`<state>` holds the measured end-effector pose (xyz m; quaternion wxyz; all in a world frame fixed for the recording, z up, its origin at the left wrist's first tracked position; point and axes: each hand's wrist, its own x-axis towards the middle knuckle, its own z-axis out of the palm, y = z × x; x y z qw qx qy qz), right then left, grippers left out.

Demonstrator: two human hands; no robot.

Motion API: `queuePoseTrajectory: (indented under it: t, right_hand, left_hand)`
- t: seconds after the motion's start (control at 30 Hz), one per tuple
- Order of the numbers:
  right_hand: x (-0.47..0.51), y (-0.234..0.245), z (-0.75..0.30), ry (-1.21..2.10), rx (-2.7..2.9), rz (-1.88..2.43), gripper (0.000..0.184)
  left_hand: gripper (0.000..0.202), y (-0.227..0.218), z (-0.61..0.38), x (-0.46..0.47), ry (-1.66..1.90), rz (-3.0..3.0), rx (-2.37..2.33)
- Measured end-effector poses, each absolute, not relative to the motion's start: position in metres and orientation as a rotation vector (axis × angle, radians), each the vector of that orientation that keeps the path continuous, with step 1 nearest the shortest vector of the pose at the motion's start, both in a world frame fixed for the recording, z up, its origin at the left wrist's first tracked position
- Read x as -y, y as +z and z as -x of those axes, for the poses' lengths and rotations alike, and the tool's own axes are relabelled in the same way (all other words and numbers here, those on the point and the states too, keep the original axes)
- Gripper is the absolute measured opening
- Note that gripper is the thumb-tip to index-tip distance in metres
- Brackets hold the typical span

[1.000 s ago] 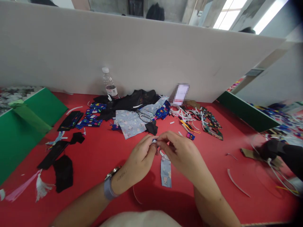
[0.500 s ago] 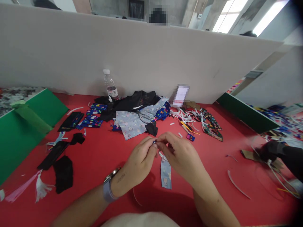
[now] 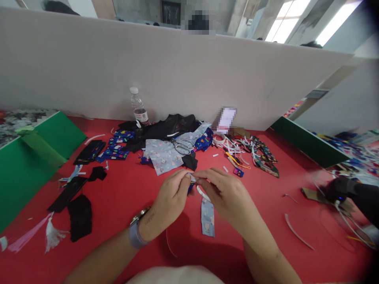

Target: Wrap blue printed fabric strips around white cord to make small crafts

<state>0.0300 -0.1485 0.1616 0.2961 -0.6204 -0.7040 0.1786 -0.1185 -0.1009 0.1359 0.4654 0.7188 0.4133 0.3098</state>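
Observation:
My left hand [image 3: 173,192] is closed in a pinch on a small dark blue piece of fabric [image 3: 191,188] with a white edge. The thumb and fingertips of my right hand [image 3: 224,190] pinch the same piece from the right, so the two hands almost meet over the table. Much of the fabric is hidden by the fingers. Just below, a light blue patterned fabric strip [image 3: 207,219] lies flat, with a curved white band [image 3: 203,194] at its upper end, partly behind my right hand.
Scissors [image 3: 182,147] rest on light blue printed cloth [image 3: 162,156]. Behind stand a bottle [image 3: 138,106] and a phone [image 3: 226,119] against a pale partition [image 3: 177,71]. White strips [image 3: 231,144] are heaped right; black fabric pieces [image 3: 79,217] lie left. Green boards [image 3: 309,140] flank the red table.
More of the dark blue fabric and its white edge now shows between my fingers. My hands have shifted slightly, still pinching together; the things on the table have stayed put.

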Motion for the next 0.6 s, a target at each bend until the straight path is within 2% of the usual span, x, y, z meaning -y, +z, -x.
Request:
queuePoseTrajectory:
  t: [0.1, 0.27, 0.6]
  right_hand:
    - [0.1482, 0.1614, -0.0316, 0.416, 1.846, 1.648, 0.023]
    - [0.1450, 0.1598, -0.0321, 0.383, 1.800, 1.669, 0.005]
    - [0.1445, 0.1611, -0.0337, 0.415, 1.814, 1.680, 0.008]
  left_hand:
    - [0.027, 0.1368, 0.1192, 0.1002, 0.769, -1.717, -1.053]
    - [0.030, 0.1387, 0.1201, 0.1005, 0.759, -1.742, -1.073]
    - [0.032, 0.1400, 0.1213, 0.1018, 0.779, -1.818, -1.092]
